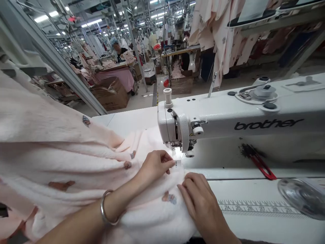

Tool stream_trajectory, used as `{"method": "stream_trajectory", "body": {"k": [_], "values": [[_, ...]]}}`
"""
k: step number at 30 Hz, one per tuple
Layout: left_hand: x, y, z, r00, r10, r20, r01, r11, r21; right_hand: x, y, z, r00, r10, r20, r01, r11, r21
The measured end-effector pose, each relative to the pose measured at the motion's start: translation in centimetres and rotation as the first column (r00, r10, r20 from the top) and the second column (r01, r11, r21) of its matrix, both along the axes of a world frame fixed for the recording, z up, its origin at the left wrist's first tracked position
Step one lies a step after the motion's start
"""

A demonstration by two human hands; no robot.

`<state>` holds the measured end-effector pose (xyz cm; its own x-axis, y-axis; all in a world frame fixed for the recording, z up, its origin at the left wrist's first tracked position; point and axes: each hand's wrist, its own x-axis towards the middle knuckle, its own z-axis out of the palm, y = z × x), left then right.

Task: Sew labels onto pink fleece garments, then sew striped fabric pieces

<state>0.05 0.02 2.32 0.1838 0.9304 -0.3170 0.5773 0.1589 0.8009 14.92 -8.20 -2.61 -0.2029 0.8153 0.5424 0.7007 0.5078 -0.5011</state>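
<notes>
Pale pink plush fabric (152, 206) with small printed figures lies in folds under the head of a white sewing machine (218, 118). My left hand (157, 164), with a silver bangle on its wrist, pinches a small white label (178, 164) on the fabric, just in front of the lit needle area (177, 152). Beside it, my right hand (199, 193) presses the fabric's right edge, its thumb and fingers closed on the cloth. The needle tip is lost in the glare.
Red-handled tweezers or snips (264, 167) lie on the machine bed. A clear round dish (302, 196) sits at the right, beyond a printed ruler (261, 208). A metal post (61, 64) slants at the left. A person (119, 51) sits at a far table.
</notes>
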Motion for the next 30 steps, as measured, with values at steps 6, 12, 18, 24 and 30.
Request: {"method": "stream_trajectory", "body": {"k": [6,12,18,24,30], "values": [[0.1,0.4,-0.9,0.999,0.016,0.045,-0.014,0.999,-0.038,-0.4,1.2,-0.9,0.993,-0.099,0.057,0.101,0.994,-0.034],[-0.1,0.4,-2.2,0.999,0.036,0.038,-0.034,0.998,-0.049,-0.5,0.9,-2.0,0.990,-0.132,0.056,0.131,0.991,0.014],[0.1,0.7,-1.4,1.000,0.023,0.021,-0.022,0.998,-0.057,-0.3,1.1,-1.9,0.991,-0.098,0.086,0.102,0.994,-0.040],[0.1,0.9,-1.3,0.999,0.028,-0.030,-0.027,0.999,0.021,-0.2,1.1,-2.1,0.993,-0.073,0.097,0.080,0.994,-0.080],[-0.2,0.9,-1.5,0.999,-0.039,-0.010,0.039,0.999,0.000,-0.2,1.0,-2.0,0.992,-0.084,0.093,0.093,0.990,-0.102]]}}
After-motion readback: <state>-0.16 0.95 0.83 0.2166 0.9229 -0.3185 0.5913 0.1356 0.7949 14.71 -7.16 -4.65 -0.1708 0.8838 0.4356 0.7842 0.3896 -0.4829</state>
